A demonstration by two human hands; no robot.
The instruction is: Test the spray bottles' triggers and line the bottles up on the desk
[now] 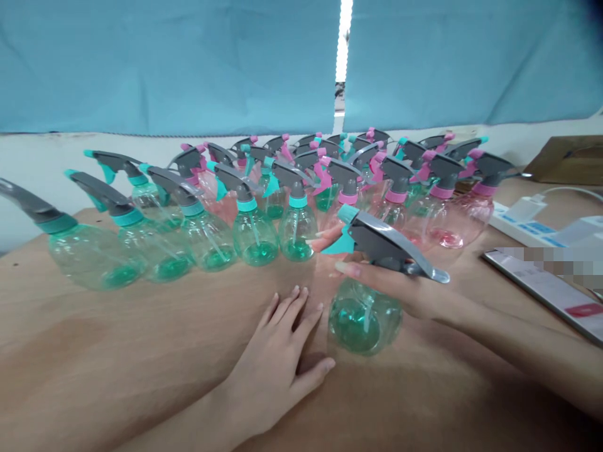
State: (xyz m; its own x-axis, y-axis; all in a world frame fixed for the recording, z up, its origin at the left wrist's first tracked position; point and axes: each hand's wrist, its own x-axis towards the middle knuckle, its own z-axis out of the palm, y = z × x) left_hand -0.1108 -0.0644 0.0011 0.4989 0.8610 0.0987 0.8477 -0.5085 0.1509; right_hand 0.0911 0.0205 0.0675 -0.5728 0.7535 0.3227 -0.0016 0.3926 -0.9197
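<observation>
Right hand (390, 282) gripped green spray bottle (362, 323) round neck, centre-right of frame: holding step, apparently! Left hand (282, 351) lay spread, empty on surface (141, 364). Next move seemingly called for steady grip.

Right fingers (326, 239) partly hidden behind trigger (342, 242)

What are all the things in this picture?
Round plastic spray bottle: 1, clear green, right of centre
Other such spray bottles: many, overlapping, green or pink, behind
Wooden table: 1, brown, beneath
Rectangular phone: 1, dark-edged, right
Long plastic power strip: 1, white-blue, right
Plastic plugs: at least 2, white, on strip
Cardboard box: 1, brown, right rear
Cloth panels: 2, blue, background
Wall: 1, white, below cloth
Left hand: 1, bare, front centre
Right hand: 1, bare, around first bottle's neck
</observation>
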